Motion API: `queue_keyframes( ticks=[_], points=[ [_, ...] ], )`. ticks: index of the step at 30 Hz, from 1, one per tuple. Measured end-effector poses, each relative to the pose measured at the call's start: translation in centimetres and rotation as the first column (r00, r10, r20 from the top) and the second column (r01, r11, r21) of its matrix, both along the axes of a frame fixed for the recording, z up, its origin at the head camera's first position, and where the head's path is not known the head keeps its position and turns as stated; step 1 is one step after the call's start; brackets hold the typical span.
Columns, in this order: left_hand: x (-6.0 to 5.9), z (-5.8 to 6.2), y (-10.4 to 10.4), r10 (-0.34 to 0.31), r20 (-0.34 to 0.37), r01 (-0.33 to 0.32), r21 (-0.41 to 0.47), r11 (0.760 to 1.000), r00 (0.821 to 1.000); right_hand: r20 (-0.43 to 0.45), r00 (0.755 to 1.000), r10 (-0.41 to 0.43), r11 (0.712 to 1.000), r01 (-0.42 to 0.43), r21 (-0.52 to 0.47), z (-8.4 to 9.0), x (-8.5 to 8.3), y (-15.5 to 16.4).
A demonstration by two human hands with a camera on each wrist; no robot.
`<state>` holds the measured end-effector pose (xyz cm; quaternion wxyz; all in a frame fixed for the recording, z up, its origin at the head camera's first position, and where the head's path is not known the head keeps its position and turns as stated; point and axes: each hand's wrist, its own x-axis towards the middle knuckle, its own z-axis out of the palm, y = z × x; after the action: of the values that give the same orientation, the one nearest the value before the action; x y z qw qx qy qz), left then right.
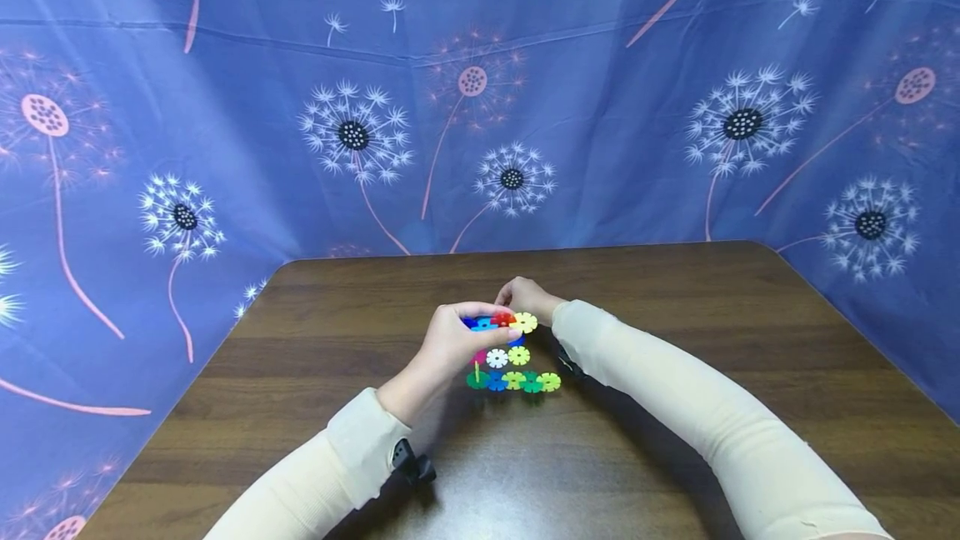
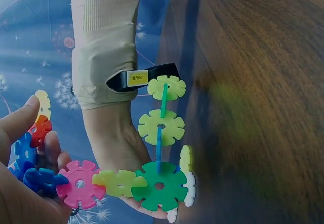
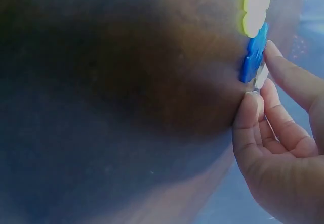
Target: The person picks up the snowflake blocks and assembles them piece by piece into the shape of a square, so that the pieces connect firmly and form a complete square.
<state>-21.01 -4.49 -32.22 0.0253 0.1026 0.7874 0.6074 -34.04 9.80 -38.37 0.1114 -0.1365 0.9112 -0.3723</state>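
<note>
Cream ribbed sleeves [image 1: 697, 407] on both arms; black wrist strap [image 2: 147, 76], yellow tag, print unreadable.

Tabletop [image 1: 675, 290] bare toward every edge and corner; sole obstruction is the disc structure [image 1: 510, 357] standing mid-table, flanked by both forearms

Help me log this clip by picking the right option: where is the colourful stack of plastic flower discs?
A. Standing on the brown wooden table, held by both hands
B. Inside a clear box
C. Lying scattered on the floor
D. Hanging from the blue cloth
A: in the head view the flower discs stand on the wooden table, with the left hand gripping their top and the right hand touching them from behind.
</note>
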Motion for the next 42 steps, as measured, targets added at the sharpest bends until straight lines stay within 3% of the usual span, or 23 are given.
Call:
queue_keyframes(
  ticks=[4, 8, 11, 18, 21, 24, 27, 35, 42],
  points=[
    [-1.1, -1.6, -0.1, 0.008, -0.003, -0.008, -0.001, 1.0, 1.0, -0.015, 0.999, 0.041, 0.997, -0.042, -0.06, -0.2, 0.1, 0.4],
    [-1.1, -1.6, 0.0, 0.011, -0.017, -0.011, 0.021, 1.0, 1.0, 0.023, 0.996, 0.081, 0.98, -0.076, -0.182, -0.2, 0.2, 1.0],
    [-1.1, -1.5, 0.1, 0.012, -0.015, -0.012, 0.031, 0.999, 1.0, 0.082, 0.994, 0.071, 0.968, -0.048, -0.248, -0.3, 0.2, 1.4],
    [-0.9, -1.2, 0.0, 0.03, -0.003, -0.03, 0.007, 1.0, 1.0, 0.165, 0.986, -0.014, 0.973, 0.052, -0.225, -0.7, 0.0, 2.1],
    [-0.4, -0.5, 0.0, 0.037, 0.011, -0.037, 0.005, 0.999, 0.999, 0.168, 0.985, -0.033, 0.971, 0.071, -0.227, -0.4, 0.1, 2.5],
    [0.3, 0.5, 0.1, 0.031, 0.018, -0.031, 0.002, 1.0, 0.999, 0.182, 0.983, -0.021, 0.953, 0.074, -0.293, 0.3, 0.4, 3.1],
    [0.5, 0.8, 0.1, 0.025, 0.029, -0.025, 0.001, 1.0, 0.999, 0.203, 0.979, 0.005, 0.917, 0.076, -0.392, 1.0, 0.8, 3.7],
    [-1.1, -1.1, -0.3, 0.028, 0.053, -0.029, 0.016, 0.999, 0.998, 0.207, 0.978, 0.027, 0.84, 0.09, -0.536, 2.8, 2.3, 5.0],
    [-1.4, -1.9, -0.5, 0.055, 0.022, -0.055, 0.023, 0.998, 0.998, 0.113, 0.993, 0.021, 0.801, 0.051, -0.597, 4.2, 4.2, 6.2]
  ],
)
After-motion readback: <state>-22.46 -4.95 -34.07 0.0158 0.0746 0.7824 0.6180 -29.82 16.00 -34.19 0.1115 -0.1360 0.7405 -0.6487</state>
